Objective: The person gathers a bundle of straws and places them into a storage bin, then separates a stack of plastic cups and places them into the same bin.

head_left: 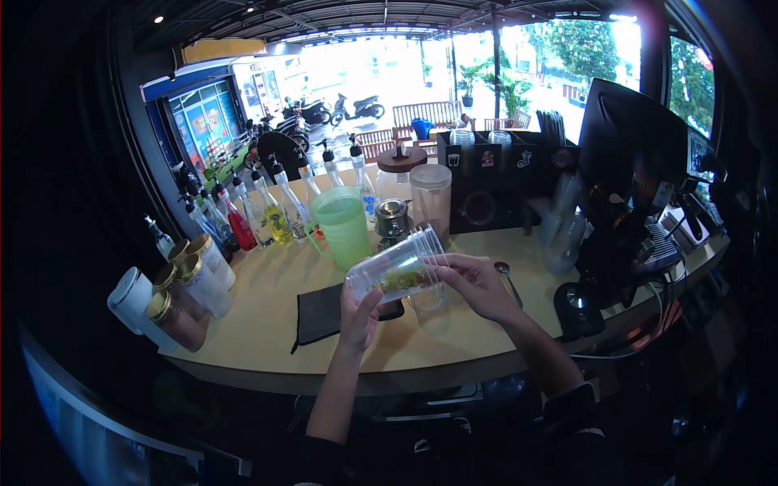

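Note:
My left hand (362, 318) is wrapped round the base of a clear plastic cup (397, 269), which is tilted with its rim up to the right. Printing in green and gold shows on its side. The fingers of my right hand (476, 285) close on the cup near its rim; there seem to be several cups nested together. Beneath the cup, a dark cloth (318, 318) lies on the counter, and a clear glass (428, 301) stands partly hidden behind my hands. A green pitcher (342, 227) stands just beyond.
Pump bottles (275, 217) line the counter's (267, 344) back left, with lidded jars (198, 283) at the left. A metal-topped jar (393, 219), a tall container (431, 198) and a black cup holder (486, 190) stand behind. At right are a spoon (509, 279) and a coffee machine (632, 170).

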The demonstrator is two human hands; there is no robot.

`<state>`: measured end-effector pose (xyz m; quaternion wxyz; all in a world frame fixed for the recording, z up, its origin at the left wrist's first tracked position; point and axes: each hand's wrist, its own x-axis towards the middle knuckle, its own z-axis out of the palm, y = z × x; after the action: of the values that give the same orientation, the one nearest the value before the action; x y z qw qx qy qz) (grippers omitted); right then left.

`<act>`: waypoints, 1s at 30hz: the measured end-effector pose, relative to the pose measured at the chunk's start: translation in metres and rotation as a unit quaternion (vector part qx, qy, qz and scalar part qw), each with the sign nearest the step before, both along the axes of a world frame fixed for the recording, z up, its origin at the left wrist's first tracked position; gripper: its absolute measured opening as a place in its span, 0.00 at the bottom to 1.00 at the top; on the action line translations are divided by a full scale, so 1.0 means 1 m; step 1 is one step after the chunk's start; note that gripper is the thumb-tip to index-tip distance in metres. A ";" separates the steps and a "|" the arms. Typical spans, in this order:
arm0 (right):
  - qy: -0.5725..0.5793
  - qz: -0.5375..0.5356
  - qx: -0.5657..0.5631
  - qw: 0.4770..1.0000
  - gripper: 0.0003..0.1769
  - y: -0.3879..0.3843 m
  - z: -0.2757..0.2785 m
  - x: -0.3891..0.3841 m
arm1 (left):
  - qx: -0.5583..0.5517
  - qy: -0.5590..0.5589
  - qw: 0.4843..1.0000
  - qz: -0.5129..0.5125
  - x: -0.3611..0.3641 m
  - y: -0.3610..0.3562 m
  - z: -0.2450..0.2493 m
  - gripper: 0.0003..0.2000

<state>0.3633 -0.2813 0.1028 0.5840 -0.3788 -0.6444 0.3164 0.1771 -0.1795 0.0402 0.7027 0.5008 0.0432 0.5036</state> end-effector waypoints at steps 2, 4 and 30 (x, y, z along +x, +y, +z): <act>0.012 -0.004 -0.001 1.000 0.17 0.000 -0.001 -0.002 | -0.006 -0.001 1.000 -0.001 0.000 -0.004 0.002 0.30; 0.024 -0.008 -0.004 1.000 0.17 0.000 -0.002 -0.002 | -0.011 0.004 1.000 0.006 0.002 -0.006 0.000 0.29; -0.033 -0.036 0.007 0.999 0.16 -0.006 -0.007 -0.005 | -0.009 0.044 0.999 0.005 0.001 -0.013 -0.002 0.28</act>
<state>0.3587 -0.2871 0.0960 0.5761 -0.4083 -0.6515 0.2776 0.1777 -0.1925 0.0378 0.7021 0.5160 0.0810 0.4839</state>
